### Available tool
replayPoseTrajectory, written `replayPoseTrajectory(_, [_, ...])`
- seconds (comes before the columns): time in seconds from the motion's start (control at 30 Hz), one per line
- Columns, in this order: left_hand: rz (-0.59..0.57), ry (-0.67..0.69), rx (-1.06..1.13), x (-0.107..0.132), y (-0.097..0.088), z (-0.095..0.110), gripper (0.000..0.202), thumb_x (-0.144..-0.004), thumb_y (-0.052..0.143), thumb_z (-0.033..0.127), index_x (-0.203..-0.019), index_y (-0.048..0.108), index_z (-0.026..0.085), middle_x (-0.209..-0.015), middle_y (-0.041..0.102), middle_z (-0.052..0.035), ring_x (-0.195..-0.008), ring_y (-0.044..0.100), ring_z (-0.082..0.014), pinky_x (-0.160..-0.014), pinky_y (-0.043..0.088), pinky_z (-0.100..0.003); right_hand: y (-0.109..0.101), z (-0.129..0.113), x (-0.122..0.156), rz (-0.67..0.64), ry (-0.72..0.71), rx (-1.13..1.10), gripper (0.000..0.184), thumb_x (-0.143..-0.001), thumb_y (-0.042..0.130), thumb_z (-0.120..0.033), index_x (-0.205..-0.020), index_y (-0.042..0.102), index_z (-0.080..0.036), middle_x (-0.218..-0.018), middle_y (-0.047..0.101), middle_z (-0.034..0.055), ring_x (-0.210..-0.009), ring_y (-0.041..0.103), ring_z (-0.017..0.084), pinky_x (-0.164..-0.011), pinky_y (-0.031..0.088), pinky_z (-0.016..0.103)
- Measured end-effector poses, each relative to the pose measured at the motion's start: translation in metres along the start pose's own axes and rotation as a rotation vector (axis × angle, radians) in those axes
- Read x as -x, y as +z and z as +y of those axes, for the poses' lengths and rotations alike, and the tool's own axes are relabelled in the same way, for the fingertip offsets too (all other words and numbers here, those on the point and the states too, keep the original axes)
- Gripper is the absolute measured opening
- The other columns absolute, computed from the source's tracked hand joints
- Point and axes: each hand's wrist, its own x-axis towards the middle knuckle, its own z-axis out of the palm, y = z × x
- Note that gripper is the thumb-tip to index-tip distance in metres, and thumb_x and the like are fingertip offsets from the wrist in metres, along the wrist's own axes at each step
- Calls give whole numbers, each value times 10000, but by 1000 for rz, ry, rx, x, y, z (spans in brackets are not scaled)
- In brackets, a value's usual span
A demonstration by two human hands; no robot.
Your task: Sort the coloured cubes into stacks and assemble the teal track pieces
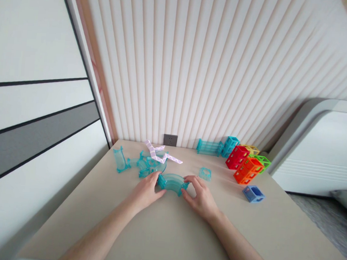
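Observation:
A curved, see-through teal track piece [173, 183] lies level between my two hands, at the middle of the table. Its left end is gripped by my left hand [148, 191], thumb in front and fingers behind. My right hand [201, 196] pinches the other end the same way. Just beyond my left hand lies a cluster of teal track pieces [149, 164], with a lilac zigzag strip [161, 158] resting across it. A small teal square frame [205, 173] lies on the table beyond my right hand.
Right of my hands stand red [237, 157], orange [248, 170] and teal [230, 146] open-frame blocks, with yellow and green ones behind. A blue block [253, 194] lies nearer. Against the ribbed wall [178, 66] rests a long teal piece [209, 147]. A white cabinet [33, 155] borders the table's left.

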Motion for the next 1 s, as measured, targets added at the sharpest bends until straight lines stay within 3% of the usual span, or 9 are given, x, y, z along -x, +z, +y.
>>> replayPoseTrajectory(0.3, [-16, 7, 35, 2, -3, 2, 396, -849, 652, 472, -1123, 526, 215, -939, 680, -67, -860, 681, -241, -782, 565, -365, -3, 0, 1, -36, -11, 18, 253, -929, 635, -308, -1160, 572, -225, -1100, 689, 94, -1028, 656, 254, -920, 524, 411])
replayPoseTrajectory(0.63, [-18, 8, 32, 1, -4, 3, 287, -870, 635, 438, -1022, 518, 225, -904, 682, -57, -846, 686, -239, -757, 560, -346, 2, -7, 0, -56, 84, 105, 359, -915, 646, -374, -1244, 593, -242, -1122, 701, 92, -1058, 664, 266, -962, 523, 416])
replayPoseTrajectory(1.0, [-22, -1, 15, 0, -5, 7, 258, -870, 635, 406, -992, 508, 216, -872, 674, -54, -792, 671, -232, -738, 549, -348, 4, -8, 0, -27, 42, 193, 361, -902, 664, -360, -1218, 610, -194, -1049, 721, 97, -971, 683, 252, -892, 536, 380])
